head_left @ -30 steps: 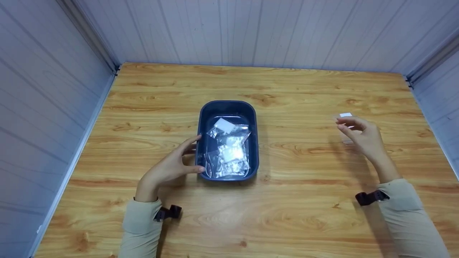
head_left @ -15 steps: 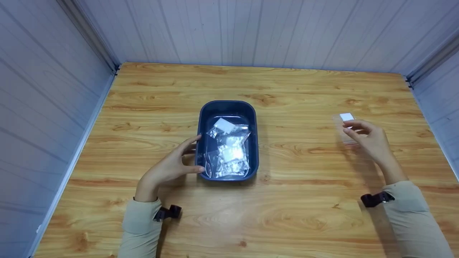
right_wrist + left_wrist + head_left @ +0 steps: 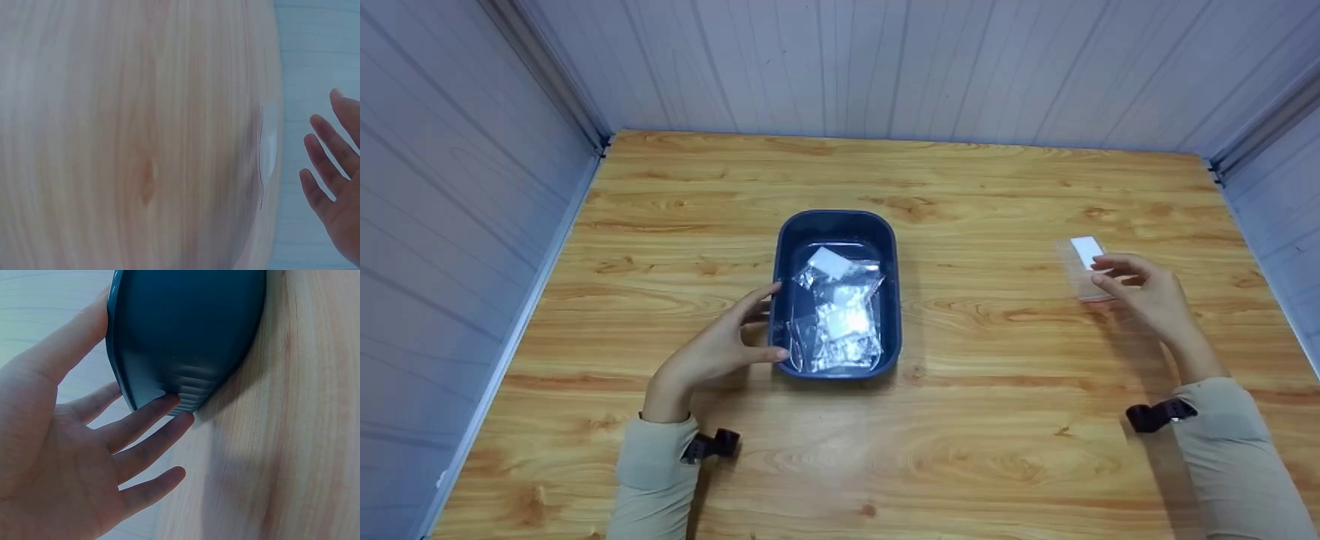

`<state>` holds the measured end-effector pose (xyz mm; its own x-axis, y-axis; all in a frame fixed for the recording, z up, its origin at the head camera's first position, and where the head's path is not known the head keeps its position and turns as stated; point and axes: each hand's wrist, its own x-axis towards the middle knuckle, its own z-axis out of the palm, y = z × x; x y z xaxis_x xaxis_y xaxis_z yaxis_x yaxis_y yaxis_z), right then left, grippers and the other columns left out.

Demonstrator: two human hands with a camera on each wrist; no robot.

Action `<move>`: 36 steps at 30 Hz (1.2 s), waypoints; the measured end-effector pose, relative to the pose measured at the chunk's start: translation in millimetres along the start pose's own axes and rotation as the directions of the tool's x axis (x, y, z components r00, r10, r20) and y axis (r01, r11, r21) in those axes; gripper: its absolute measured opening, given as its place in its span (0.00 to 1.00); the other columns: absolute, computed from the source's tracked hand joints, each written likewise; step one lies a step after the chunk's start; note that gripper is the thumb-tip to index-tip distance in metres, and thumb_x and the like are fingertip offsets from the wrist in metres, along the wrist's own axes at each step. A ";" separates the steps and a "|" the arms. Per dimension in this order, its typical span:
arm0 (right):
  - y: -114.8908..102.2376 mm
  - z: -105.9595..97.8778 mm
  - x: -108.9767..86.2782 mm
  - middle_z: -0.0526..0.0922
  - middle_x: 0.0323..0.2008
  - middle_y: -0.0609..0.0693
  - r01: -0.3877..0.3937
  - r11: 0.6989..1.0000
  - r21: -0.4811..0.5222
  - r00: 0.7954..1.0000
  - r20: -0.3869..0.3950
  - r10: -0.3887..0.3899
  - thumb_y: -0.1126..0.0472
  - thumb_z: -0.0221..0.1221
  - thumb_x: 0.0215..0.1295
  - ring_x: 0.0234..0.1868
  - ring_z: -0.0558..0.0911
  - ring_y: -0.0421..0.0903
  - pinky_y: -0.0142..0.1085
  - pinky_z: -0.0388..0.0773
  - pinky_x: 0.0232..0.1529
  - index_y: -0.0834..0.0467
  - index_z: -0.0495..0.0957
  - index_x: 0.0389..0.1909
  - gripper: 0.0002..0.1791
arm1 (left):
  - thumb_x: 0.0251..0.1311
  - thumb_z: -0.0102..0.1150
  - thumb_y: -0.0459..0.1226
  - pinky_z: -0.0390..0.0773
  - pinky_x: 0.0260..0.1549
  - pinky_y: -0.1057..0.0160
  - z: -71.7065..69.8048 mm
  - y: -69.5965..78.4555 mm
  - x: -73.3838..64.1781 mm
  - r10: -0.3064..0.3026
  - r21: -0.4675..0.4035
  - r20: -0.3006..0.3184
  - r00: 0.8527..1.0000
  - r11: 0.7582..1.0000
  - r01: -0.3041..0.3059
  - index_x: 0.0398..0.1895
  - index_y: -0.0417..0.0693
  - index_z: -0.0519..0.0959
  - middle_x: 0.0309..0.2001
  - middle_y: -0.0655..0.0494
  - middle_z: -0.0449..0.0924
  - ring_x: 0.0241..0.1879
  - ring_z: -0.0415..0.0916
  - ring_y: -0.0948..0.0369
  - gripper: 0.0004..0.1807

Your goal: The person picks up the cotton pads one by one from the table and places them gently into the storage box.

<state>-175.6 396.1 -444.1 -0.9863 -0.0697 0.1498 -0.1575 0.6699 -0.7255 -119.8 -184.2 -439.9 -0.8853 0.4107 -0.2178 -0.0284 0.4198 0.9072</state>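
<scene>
A dark blue plastic bin stands on the table, with several clear zip bags holding white pieces inside. My left hand rests against its left side. The thumb and index fingertips lie over the rim; in the left wrist view, spread, fairly straight fingers touch the outer wall. To the right, a clear zip bag with a white piece lies on the table. My right hand hovers by its right edge, partly covering it. In the right wrist view the fingers are spread and hold nothing.
The wooden table is bounded by a pale panelled back wall and side walls, one of them the left wall. Table surface lies between the bin and the loose bag.
My right hand has drawn back to the right and slightly down, away from the zip bag, uncovering more of it. My left hand and the bin have stayed still.
</scene>
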 end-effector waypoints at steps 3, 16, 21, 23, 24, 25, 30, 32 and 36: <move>16.4 -0.5 2.6 0.83 0.45 0.41 0.018 1.000 -0.017 1.000 0.004 -0.018 0.60 0.63 0.68 0.44 0.77 0.31 0.21 0.68 0.45 0.67 0.79 0.55 0.20 | 0.53 0.75 0.42 0.51 0.70 0.39 0.2 0.5 0.0 -0.006 0.001 -0.001 1.000 1.000 0.006 0.79 0.58 0.51 0.73 0.42 0.58 0.71 0.56 0.45 0.54; 30.9 -6.5 1.2 0.80 0.49 0.62 -0.098 0.994 -0.048 0.984 0.143 0.104 0.57 0.63 0.69 0.39 0.77 0.31 0.20 0.72 0.36 0.65 0.76 0.60 0.23 | 0.53 0.75 0.43 0.50 0.70 0.39 -0.4 -0.8 0.4 -0.013 0.011 0.001 1.000 1.000 0.013 0.79 0.60 0.51 0.73 0.42 0.58 0.72 0.56 0.45 0.54; 33.5 -5.3 2.1 0.79 0.49 0.64 -0.106 0.994 -0.032 0.979 0.173 0.110 0.61 0.64 0.67 0.39 0.78 0.31 0.19 0.75 0.37 0.67 0.75 0.60 0.23 | 0.53 0.74 0.43 0.49 0.70 0.38 -0.2 -0.3 0.1 -0.013 0.011 0.001 1.000 1.000 0.013 0.79 0.59 0.51 0.73 0.40 0.58 0.71 0.56 0.43 0.54; 33.2 -5.0 2.6 0.79 0.48 0.64 -0.111 0.993 -0.029 0.976 0.184 0.114 0.62 0.65 0.66 0.39 0.78 0.33 0.20 0.76 0.37 0.67 0.75 0.59 0.23 | 0.53 0.74 0.43 0.49 0.70 0.39 -0.2 1.0 0.2 -0.021 0.013 -0.003 1.000 1.000 0.021 0.79 0.60 0.51 0.73 0.41 0.58 0.72 0.56 0.44 0.54; 32.9 -4.9 2.9 0.79 0.48 0.63 -0.114 0.993 -0.036 0.975 0.188 0.119 0.62 0.65 0.66 0.38 0.78 0.34 0.21 0.76 0.36 0.67 0.76 0.59 0.23 | 0.53 0.74 0.43 0.49 0.70 0.38 -0.3 1.4 0.3 -0.022 0.017 -0.004 1.000 1.000 0.022 0.79 0.60 0.51 0.73 0.42 0.58 0.72 0.56 0.44 0.54; 32.4 -4.9 3.1 0.79 0.48 0.63 -0.120 0.992 -0.042 0.973 0.192 0.126 0.62 0.65 0.65 0.38 0.78 0.34 0.22 0.76 0.35 0.67 0.76 0.59 0.24 | 0.53 0.74 0.43 0.49 0.70 0.39 -0.2 1.5 0.5 -0.026 0.019 -0.006 1.000 0.999 0.026 0.79 0.60 0.51 0.73 0.42 0.58 0.72 0.56 0.45 0.54; 30.9 -3.8 6.3 0.79 0.48 0.63 -0.137 0.987 -0.080 0.964 0.219 0.151 0.58 0.66 0.65 0.38 0.75 0.38 0.23 0.74 0.33 0.65 0.76 0.60 0.26 | 0.52 0.75 0.44 0.48 0.70 0.38 -0.1 1.5 0.9 -0.026 0.029 -0.007 1.000 0.999 0.027 0.79 0.60 0.51 0.74 0.43 0.58 0.72 0.56 0.45 0.54; 31.1 -2.5 7.8 0.77 0.49 0.63 -0.149 0.986 -0.071 0.958 0.237 0.162 0.58 0.66 0.65 0.39 0.74 0.40 0.23 0.74 0.34 0.66 0.75 0.60 0.26 | 0.53 0.75 0.44 0.48 0.70 0.37 0.0 1.7 0.6 -0.030 0.029 -0.007 1.000 0.999 0.030 0.79 0.60 0.51 0.74 0.43 0.58 0.72 0.56 0.45 0.54; 33.0 0.6 10.3 0.76 0.51 0.63 -0.145 0.987 -0.075 0.956 0.244 0.160 0.60 0.65 0.66 0.40 0.73 0.41 0.22 0.74 0.35 0.66 0.75 0.60 0.25 | 0.53 0.74 0.44 0.48 0.70 0.37 0.4 1.4 0.2 -0.031 0.028 -0.006 0.999 0.999 0.032 0.79 0.60 0.51 0.74 0.42 0.58 0.72 0.55 0.45 0.54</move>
<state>-191.0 417.0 -467.0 -0.9806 -0.1405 -0.1367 -0.0084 0.7267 -0.6869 -119.8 -183.2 -438.8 -0.8867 0.3926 -0.2441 -0.0435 0.4548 0.8895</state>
